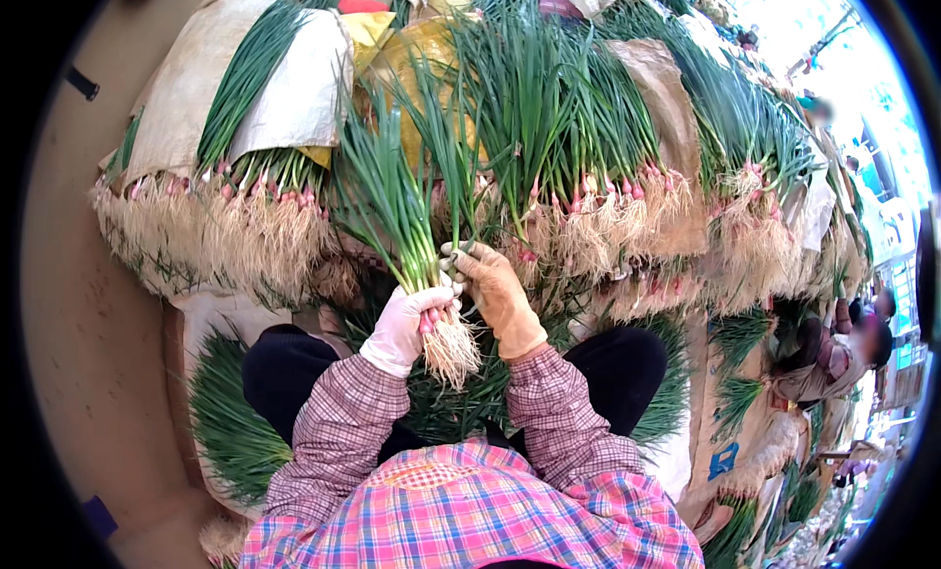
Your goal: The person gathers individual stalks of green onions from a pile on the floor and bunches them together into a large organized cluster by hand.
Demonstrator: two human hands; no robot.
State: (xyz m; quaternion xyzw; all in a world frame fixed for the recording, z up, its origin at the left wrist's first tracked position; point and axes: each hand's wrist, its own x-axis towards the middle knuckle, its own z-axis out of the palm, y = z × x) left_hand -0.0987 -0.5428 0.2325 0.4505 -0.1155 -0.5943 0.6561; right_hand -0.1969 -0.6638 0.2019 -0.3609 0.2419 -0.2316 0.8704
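A bunch of spring onions (407, 221) with long green leaves, small pink bulbs and pale stringy roots stands upright in front of me. My left hand (402, 324), in a white glove, is closed round the bunch just above its bulbs, the roots hanging below the fingers. Against the bunch's right side is my right hand (490, 285), in a tan, soiled glove. Its fingers are pinched together at the base of a few slimmer spring onion stalks (457, 201) that rise next to the bunch. The fingertips of both hands nearly meet, partly hiding the stems.
Ahead, a long heap of spring onions (549, 108) lies with roots toward me, partly under pale sacks (309, 84). More green leaves (230, 412) lie beside my left knee. To the right are loose bunches (740, 402) and a seated person (833, 363).
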